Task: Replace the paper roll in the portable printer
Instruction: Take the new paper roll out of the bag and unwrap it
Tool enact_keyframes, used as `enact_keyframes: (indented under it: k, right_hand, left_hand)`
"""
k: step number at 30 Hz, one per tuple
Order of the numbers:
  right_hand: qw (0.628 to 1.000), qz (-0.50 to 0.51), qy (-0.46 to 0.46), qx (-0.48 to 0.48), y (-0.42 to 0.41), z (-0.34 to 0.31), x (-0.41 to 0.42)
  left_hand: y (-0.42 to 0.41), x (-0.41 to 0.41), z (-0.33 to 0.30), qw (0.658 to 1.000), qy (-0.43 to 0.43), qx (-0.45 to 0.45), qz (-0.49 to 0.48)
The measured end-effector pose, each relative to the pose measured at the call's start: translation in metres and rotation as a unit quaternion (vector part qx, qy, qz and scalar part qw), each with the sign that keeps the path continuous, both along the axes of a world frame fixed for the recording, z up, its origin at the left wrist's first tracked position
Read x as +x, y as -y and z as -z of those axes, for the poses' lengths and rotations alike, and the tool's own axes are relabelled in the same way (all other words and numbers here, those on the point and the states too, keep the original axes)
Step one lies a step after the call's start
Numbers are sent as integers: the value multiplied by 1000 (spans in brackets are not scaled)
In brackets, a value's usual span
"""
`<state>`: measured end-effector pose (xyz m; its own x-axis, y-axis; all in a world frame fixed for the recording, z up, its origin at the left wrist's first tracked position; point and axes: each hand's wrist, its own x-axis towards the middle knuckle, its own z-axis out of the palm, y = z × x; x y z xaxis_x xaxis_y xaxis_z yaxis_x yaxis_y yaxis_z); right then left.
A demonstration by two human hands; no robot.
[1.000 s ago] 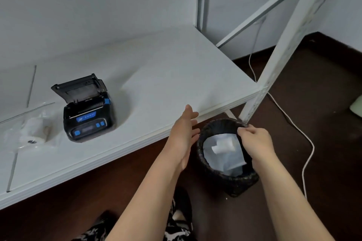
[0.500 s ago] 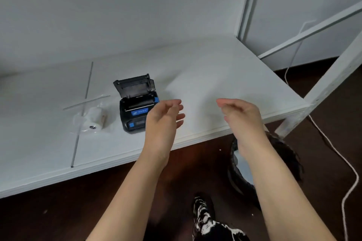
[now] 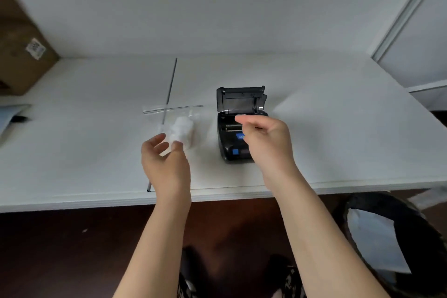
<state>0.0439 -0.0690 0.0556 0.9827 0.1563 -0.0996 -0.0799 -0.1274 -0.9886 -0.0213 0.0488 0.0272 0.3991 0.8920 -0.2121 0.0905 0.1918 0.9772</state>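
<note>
- While the small black portable printer with blue buttons (image 3: 238,138) sits on the white table (image 3: 338,128) with its hinged lid raised, its paper bay stands exposed; whether the bay is empty cannot be told, since the right hand covers part of it.
- Left of the printer, just beside it, lies the white paper roll (image 3: 182,131), sealed in a clear plastic zip bag (image 3: 174,113) whose closure strip points away from the person.
- The left hand (image 3: 164,167) hovers at the near edge of that bag, fingers spread and loosely curled, thumb close to the roll; contact cannot be confirmed.
- The right hand (image 3: 264,141) hangs over the printer's front, fingers bunched loosely together and holding nothing visible.
- Right of the printer and below table level stands a black-lined waste bin (image 3: 396,242) with white paper inside.
- Judged stage: the fresh roll has yet to be unbagged and seated.
- Risks from here: the slick bag may slide under a one-handed pull; a roll shaken free could run off the table's near edge; a roll dropped in facing the wrong way would feed badly; the right forearm, so close above the printer, could knock the raised lid shut.
</note>
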Motion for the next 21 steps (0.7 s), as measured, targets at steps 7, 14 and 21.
enact_keyframes:
  k: [7,14,21]
  right_hand:
    - [999,-40,11,9,-41,7,7]
    - [992,-124,-4,23,-62,18,6]
    - [984,-175,-34,12,-75,27,-1]
  left_hand:
    - [-39,15,6,996,32,-68,40]
    - [-53,14,25,968,122,-213,57]
    - [-57,8,24,971,43,-207,113]
